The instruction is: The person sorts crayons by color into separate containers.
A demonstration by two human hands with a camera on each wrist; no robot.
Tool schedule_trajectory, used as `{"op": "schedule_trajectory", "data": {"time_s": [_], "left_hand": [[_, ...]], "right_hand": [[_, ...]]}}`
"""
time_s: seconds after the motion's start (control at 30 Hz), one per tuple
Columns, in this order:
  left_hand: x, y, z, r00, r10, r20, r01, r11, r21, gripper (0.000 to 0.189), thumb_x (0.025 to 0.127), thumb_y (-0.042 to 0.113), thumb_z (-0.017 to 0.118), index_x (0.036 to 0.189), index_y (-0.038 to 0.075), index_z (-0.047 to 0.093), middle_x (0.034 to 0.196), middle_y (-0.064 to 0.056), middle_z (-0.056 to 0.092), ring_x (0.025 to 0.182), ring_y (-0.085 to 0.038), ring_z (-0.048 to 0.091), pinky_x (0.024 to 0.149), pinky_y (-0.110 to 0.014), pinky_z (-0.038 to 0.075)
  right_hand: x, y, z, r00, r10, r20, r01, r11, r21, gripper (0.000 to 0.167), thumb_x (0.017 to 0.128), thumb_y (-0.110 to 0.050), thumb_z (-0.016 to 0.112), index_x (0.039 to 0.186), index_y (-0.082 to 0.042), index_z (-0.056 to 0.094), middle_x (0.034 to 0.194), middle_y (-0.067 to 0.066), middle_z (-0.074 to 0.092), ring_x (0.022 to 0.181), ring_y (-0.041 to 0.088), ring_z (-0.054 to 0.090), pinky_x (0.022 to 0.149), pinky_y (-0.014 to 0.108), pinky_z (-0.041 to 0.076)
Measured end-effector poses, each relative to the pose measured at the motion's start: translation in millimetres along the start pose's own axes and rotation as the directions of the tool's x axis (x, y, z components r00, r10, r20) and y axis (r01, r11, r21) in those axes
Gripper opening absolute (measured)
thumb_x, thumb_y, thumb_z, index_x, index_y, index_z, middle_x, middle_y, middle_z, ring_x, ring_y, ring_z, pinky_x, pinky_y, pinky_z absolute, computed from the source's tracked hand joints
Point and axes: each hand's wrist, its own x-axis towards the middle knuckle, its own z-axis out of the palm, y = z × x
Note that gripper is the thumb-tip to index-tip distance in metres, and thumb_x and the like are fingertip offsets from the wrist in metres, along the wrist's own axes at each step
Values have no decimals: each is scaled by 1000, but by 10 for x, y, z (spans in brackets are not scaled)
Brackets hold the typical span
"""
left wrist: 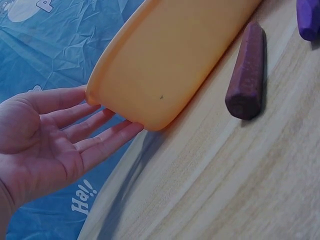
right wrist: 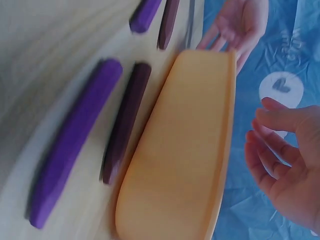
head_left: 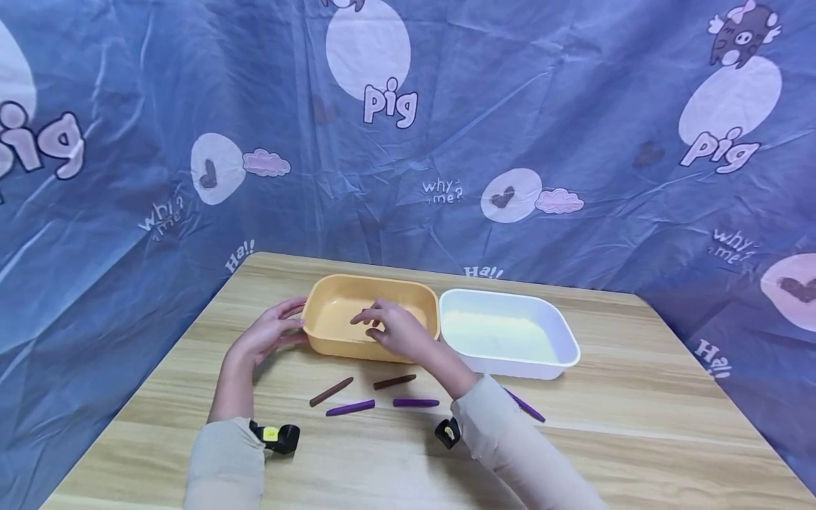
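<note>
My left hand [head_left: 273, 330] touches the left end of a yellow-orange plastic bin [head_left: 357, 348]; in the left wrist view its straight fingertips [left wrist: 131, 128] lie against the bin's end wall and rim. Over the bin's opening, my right hand [head_left: 398, 329] hovers with loosely bent fingers and nothing in them; the right wrist view shows a gap between thumb and fingers. In front of the bin lie two brown crayons, one left [head_left: 331, 392] and one right [head_left: 394, 382], with two purple crayons, left [head_left: 350, 408] and right [head_left: 416, 403], nearer me.
A white bin [head_left: 510, 365] stands right beside the yellow-orange one. Another purple crayon [head_left: 525, 405] lies in front of it, partly behind my right sleeve [head_left: 510, 439]. The wooden table [head_left: 650, 411] ends at a blue printed cloth [head_left: 574, 106] behind and at both sides.
</note>
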Motion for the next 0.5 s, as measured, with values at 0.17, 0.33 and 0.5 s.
{"op": "schedule_trajectory", "data": {"time_s": [0.17,0.33,0.5], "left_hand": [[2,2,0,1000,2,6,-2,1000,-7,58,91,-6,40,142,-9,12,144,-29,16,121,-42,36,91,-45,43],[2,10,-3,1000,-2,9,2,1000,-5,57,92,-7,38,143,-8,11,144,-29,15,123,-46,31,92,-46,42],[-4,9,-7,1000,0,14,0,1000,-2,57,93,-6,38,143,-8,11,145,-29,15,123,-47,30,93,-48,40]], "right_hand": [[-60,-152,41,999,-14,32,15,1000,-18,27,80,2,67,104,-11,69,94,5,61,95,20,57,86,27,45],[-114,-258,99,996,-51,75,49,998,31,28,80,3,66,104,-10,69,95,5,62,87,18,57,76,21,45],[-164,-325,182,990,-76,122,73,997,24,28,81,0,66,106,-13,68,97,2,62,86,12,55,74,16,43]]}}
